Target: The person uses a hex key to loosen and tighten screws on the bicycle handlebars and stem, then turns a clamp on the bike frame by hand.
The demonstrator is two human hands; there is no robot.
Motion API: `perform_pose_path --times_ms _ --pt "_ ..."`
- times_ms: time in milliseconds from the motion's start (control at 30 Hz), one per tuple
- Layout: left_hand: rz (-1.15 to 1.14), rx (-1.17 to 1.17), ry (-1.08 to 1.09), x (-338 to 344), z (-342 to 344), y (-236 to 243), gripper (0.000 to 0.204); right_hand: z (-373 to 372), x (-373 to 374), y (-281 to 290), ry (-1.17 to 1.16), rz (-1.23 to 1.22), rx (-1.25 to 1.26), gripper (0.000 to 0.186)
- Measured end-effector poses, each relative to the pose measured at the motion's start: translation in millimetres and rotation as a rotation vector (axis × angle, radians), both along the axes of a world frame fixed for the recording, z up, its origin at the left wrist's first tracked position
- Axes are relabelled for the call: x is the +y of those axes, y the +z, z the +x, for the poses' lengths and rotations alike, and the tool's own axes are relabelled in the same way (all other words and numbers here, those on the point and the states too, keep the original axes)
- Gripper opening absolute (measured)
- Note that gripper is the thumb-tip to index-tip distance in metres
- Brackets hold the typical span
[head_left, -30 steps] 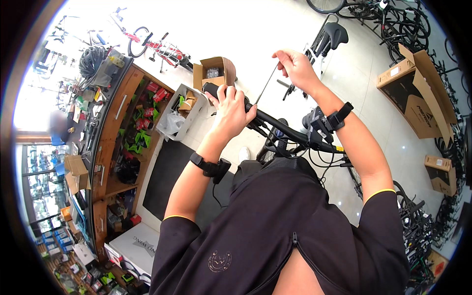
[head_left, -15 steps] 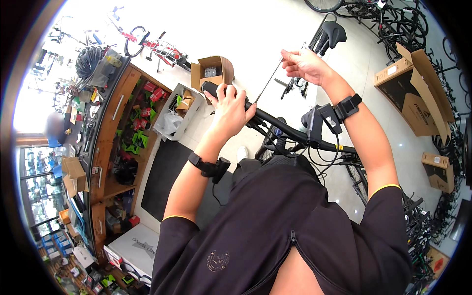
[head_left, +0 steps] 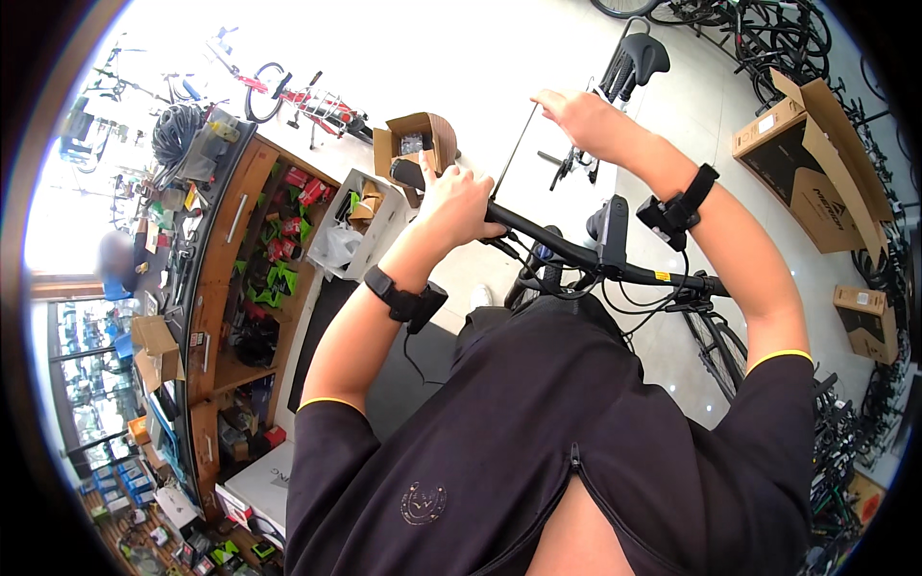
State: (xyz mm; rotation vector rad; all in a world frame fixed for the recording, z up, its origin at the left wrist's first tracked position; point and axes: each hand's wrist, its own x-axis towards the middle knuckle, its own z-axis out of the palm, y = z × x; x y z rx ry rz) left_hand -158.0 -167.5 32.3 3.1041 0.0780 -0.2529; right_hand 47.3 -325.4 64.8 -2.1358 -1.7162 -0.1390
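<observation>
Across the middle of the scene, a matte black tubular bicycle handlebar [head_left: 569, 251] runs from far left to near right, smooth and dark, with a small yellow label [head_left: 663, 276] on its right part and thin black cables [head_left: 576, 292] looping off its near side. A padded black handle end [head_left: 408, 174] sticks out left of the left grip [head_left: 459, 202], which is closed over the bar, one finger raised. Just right of it, a thin, straight, dark metal rod [head_left: 514, 152] slants from the bar up to the right grip [head_left: 588, 125], whose fingertips pinch its upper end; I cannot tell how its lower end is seated. Farther off, a black bicycle saddle [head_left: 646, 55] shows on the right, while an opened brown cardboard box [head_left: 387, 149] and a white box [head_left: 375, 235] stand toward the left, near a wooden counter [head_left: 216, 269].
</observation>
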Motion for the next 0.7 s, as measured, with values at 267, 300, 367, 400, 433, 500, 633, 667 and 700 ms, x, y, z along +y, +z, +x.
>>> perform_pose_path --times_ms 267,300,367,400,433,500,633,667,700 --pt "-0.055 -0.023 -0.034 3 1 -8 0.056 6 17 8 -0.025 -0.005 0.295 0.026" --pt "-0.057 -0.029 -0.034 3 1 -8 0.056 3 23 11 -0.062 -0.023 0.331 0.029" --pt "-0.063 -0.012 -0.029 2 3 -5 0.055 0 32 10 -0.142 0.026 0.456 0.038" --pt "-0.066 -0.005 -0.027 1 4 -4 0.055 5 36 5 -0.178 0.02 0.459 0.038" --pt "-0.071 -0.011 -0.03 1 4 -5 0.054 7 40 1 -0.214 0.014 0.463 0.038" --pt "-0.078 -0.022 -0.026 2 2 -7 0.054 8 49 -3 -0.253 0.013 0.579 0.031" --pt "-0.086 -0.021 -0.031 2 4 -6 0.054 27 51 -16 -0.4 -0.108 1.428 0.02" --pt "-0.088 -0.032 -0.033 2 4 -8 0.055 29 53 -16 -0.437 -0.114 1.597 0.026" --pt "-0.09 -0.043 -0.036 3 4 -9 0.055 30 53 -16 -0.478 -0.078 1.695 0.025"
